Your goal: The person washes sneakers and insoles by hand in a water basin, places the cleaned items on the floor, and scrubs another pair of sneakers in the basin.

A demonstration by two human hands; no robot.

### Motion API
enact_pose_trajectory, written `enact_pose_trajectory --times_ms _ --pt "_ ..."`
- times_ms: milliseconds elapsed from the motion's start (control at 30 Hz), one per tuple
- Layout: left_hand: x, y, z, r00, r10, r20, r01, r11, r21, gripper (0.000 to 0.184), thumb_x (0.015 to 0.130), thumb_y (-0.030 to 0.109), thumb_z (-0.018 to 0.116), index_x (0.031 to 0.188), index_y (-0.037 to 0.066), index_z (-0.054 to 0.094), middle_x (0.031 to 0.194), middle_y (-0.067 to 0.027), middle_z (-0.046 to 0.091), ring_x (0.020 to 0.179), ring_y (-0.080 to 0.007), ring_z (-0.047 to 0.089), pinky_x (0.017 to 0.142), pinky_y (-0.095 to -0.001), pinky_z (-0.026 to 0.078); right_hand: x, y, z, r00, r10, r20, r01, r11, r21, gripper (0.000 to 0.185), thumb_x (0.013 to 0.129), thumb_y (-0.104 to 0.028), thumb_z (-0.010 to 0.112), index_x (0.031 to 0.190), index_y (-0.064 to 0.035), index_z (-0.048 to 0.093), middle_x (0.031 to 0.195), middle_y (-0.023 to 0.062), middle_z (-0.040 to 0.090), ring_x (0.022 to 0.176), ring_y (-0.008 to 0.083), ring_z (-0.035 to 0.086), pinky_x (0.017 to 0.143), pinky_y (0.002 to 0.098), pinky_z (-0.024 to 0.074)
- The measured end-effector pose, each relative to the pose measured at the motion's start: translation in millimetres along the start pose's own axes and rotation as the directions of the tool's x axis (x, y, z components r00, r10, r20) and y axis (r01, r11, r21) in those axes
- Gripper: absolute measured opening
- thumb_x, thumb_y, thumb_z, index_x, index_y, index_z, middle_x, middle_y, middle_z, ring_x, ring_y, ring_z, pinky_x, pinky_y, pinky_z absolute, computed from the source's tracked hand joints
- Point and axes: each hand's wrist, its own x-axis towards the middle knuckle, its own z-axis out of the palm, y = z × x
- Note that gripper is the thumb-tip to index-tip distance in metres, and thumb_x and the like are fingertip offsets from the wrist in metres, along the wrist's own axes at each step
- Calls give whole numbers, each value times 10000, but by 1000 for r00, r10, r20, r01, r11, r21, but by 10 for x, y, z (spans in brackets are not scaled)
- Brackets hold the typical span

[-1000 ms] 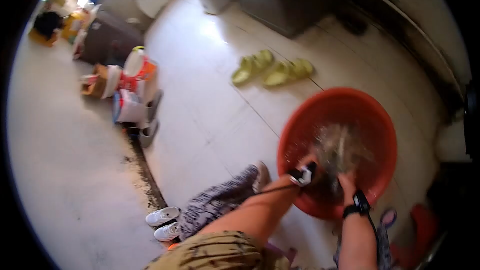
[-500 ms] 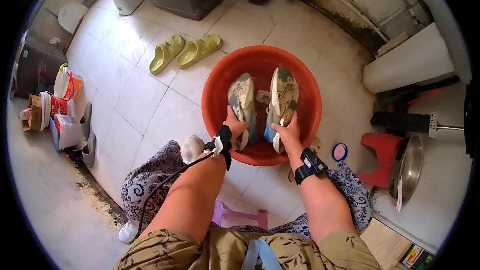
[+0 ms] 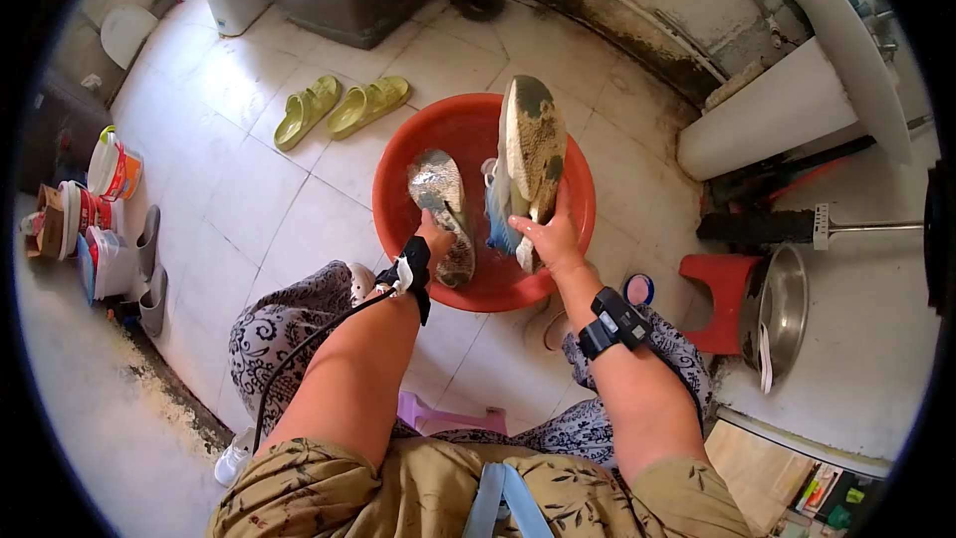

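Observation:
A red basin [image 3: 388, 179] on the tiled floor holds some water. My right hand [image 3: 556, 237] grips the heel end of a wet shoe [image 3: 535, 144], raised over the basin's right half with its worn sole facing up and blue fabric below. The other shoe [image 3: 438, 189] lies sole up, lower, in the left half of the basin. My left hand [image 3: 435, 237] is closed on that shoe near its heel end. The undersides of both shoes are mostly hidden.
Green sandals [image 3: 368, 108] lie beyond the basin. Right of it are a red stool [image 3: 709, 304], a metal bowl [image 3: 787, 309] and a round pink-and-blue item [image 3: 638, 289]. A purple stool [image 3: 453, 416] is near my legs. Buckets [image 3: 112, 167] stand at the left.
Both shoes were side by side low in the basin half a second ago. The right one has been lifted higher, while the left one has sunk lower. The view has shifted slightly.

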Motion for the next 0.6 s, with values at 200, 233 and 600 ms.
enact_pose_trajectory --times_ms 200,233,600 --pt "-186 213 -8 989 117 93 -54 862 -503 255 861 234 494 1023 52 568 839 -53 597 734 -175 589 599 -324 474 15 -124 -106 991 -56 119 28 973 230 846 614 -51 775 1327 -59 319 1217 77 494 1107 204 477 946 316 373" --pt "-324 371 -39 989 117 86 -57 860 -507 255 861 234 494 1023 52 568 839 -53 597 734 -175 589 599 -324 474 -21 -253 -126 990 -61 125 31 973 230 846 614 -51 775 1327 -59 319 1217 77 494 1107 204 477 946 316 373" --pt "-861 1098 -354 916 222 334 233 383 -894 405 893 433 485 1083 78 532 978 -58 597 887 -203 580 763 -347 477 6 -1173 -382 891 31 453 -230 891 391 784 687 17 664 1367 -59 281 1297 78 433 1191 200 419 1004 308 317"
